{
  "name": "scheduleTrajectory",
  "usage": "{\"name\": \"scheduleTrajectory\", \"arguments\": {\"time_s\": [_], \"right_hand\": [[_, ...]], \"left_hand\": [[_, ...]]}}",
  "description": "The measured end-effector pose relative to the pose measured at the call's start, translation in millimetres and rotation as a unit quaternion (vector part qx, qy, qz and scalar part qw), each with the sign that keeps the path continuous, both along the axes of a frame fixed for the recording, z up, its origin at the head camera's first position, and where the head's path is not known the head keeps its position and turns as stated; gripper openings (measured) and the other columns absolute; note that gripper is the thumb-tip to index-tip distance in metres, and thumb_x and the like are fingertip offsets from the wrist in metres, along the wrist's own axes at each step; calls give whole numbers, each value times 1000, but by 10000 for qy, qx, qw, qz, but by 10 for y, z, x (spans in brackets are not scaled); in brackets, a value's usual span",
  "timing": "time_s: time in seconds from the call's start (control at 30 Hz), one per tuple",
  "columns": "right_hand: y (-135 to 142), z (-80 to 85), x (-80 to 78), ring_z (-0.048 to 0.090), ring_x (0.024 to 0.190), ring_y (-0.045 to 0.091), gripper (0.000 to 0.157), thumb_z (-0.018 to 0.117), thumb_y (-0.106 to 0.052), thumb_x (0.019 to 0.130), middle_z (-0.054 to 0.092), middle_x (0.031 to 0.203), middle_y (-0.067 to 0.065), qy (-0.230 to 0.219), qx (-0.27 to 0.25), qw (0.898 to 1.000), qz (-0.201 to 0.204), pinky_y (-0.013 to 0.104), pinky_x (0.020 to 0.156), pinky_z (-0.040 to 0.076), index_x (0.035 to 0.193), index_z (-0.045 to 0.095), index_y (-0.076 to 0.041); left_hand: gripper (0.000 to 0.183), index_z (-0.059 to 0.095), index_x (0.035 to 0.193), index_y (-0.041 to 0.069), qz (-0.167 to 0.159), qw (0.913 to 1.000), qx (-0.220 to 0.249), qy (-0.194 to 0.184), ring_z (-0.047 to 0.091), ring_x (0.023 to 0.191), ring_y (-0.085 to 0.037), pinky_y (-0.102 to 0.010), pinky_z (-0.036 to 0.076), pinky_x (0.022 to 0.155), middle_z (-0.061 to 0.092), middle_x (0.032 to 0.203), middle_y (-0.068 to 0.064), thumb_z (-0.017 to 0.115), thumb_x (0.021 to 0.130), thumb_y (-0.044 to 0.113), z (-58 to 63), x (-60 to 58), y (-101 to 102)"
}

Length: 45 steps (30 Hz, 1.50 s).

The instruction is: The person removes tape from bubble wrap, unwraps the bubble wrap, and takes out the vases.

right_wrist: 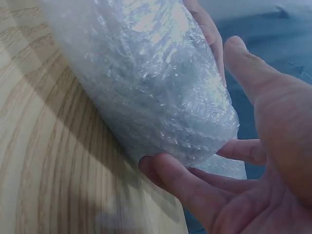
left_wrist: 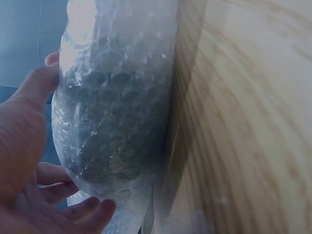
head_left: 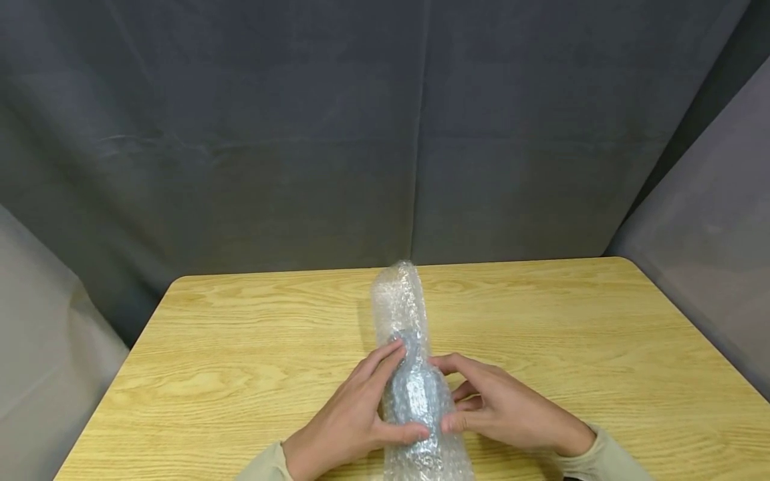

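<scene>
One bubble-wrapped bundle (head_left: pixel 418 404) lies on table (head_left: pixel 240 354), left hand (head_left: pixel 355 411) gripping its left side, right hand (head_left: pixel 502 407) its right. Head view alone shows core (head_left: pixel 421 387) narrowing to neck (head_left: pixel 413 339); wrap (head_left: pixel 398 294) glossy, clear, core greyish.

We note a yellowish wood-grain table (head_left: pixel 240 347), dark creased curtain (head_left: pixel 271 147) behind it; pale cloth (head_left: pixel 48 341) at left, grey sheet (head_left: pixel 710 220) at right.

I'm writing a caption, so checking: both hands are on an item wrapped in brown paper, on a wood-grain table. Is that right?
Not quite: the wrap is clear bubble wrap, its round bubbles plain in the left wrist view. The left hand and right hand are on the wrapped item, on the wood-grain table.
</scene>
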State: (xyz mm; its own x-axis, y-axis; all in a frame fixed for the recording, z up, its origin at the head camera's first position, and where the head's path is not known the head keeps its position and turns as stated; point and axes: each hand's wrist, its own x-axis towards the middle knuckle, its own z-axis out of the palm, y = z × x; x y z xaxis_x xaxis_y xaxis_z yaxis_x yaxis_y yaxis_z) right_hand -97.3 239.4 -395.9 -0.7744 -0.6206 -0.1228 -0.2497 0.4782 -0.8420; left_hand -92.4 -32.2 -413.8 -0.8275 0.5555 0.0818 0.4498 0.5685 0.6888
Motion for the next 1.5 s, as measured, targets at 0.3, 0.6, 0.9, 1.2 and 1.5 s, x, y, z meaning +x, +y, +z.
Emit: {"name": "scheduleTrajectory", "arguments": {"time_s": [0.3,0.6,0.9,1.2,1.5], "right_hand": [[-1,64,17,71,112,10,63,69,-39,99,47,158,18,-107,19,9999,-79,20,89,59,153,44,-21],[-14,48,4,74,100,5,47,66,-39,101,57,151,16,236,58,9989,-399,22,83,59,143,55,-20],[-18,43,7,75,95,5,41,66,-43,101,62,143,16,263,98,9980,-564,22,79,59,136,59,-23],[-6,49,2,75,96,5,36,64,-35,103,63,138,16,178,215,9979,-579,23,82,59,136,58,-21],[25,66,-14,75,95,5,33,63,-21,102,63,136,18,192,125,9982,-550,24,82,59,135,59,-20]], "left_hand": [[105,27,165,22,46,9996,49,-275,31,159,-23,-57,39,121,23,172,9,70,84,74,-6,-21,-8],[104,27,165,23,10,9997,39,-227,31,158,-23,-56,39,121,24,172,10,70,84,72,5,-22,-9],[105,26,165,22,20,9998,24,-202,31,158,-22,-55,39,122,23,172,9,70,84,73,-6,-5,-11],[107,26,165,18,7,10000,5,-71,30,159,-22,-53,40,122,21,173,6,70,84,72,9,11,-11],[107,28,165,16,9,9998,-70,161,31,158,-24,-54,41,121,23,173,3,71,84,71,13,21,2]]}}
